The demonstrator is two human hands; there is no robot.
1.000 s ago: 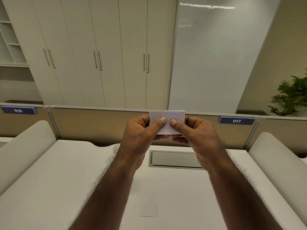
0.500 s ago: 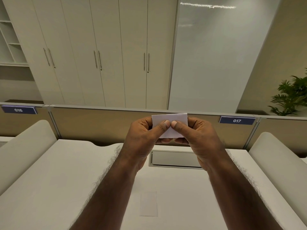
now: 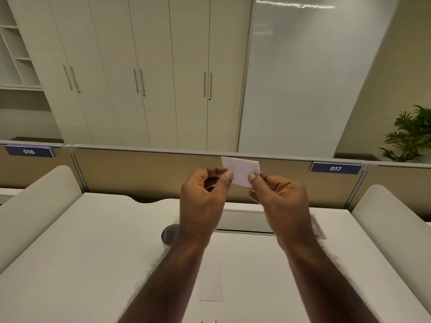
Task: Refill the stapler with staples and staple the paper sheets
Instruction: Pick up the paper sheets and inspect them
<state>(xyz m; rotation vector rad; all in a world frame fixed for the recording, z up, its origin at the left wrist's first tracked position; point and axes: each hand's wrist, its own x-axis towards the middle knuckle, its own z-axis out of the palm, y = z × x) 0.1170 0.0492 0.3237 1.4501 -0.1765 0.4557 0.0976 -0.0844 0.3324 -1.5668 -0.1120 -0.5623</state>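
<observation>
- While I hold both hands up over the tabletop (image 3: 81, 241), my right hand (image 3: 282, 203) pinches a small white folded paper (image 3: 242, 171) between thumb and fingers, its top edge level with the partition rail.
- My left hand (image 3: 201, 201) has its fingers curled with the thumb tip against the paper's left edge; whether it truly grips the sheet I cannot tell.
- On the pale tabletop below my forearms lies a flat paper slip (image 3: 211, 285), well apart from the held one.
- A round grommet (image 3: 169, 234) sits by my left wrist, and a rectangular cable hatch (image 3: 242, 221) lies between my hands.
- The tan partition (image 3: 144, 173) carries 2 blue plates, 016 (image 3: 29, 151) and 017 (image 3: 335, 168).
- Behind stand tall white cupboards (image 3: 149, 71), a frosted glass panel (image 3: 303, 78), open shelves (image 3: 16, 54) at left and a green plant (image 3: 412, 136) at right.
</observation>
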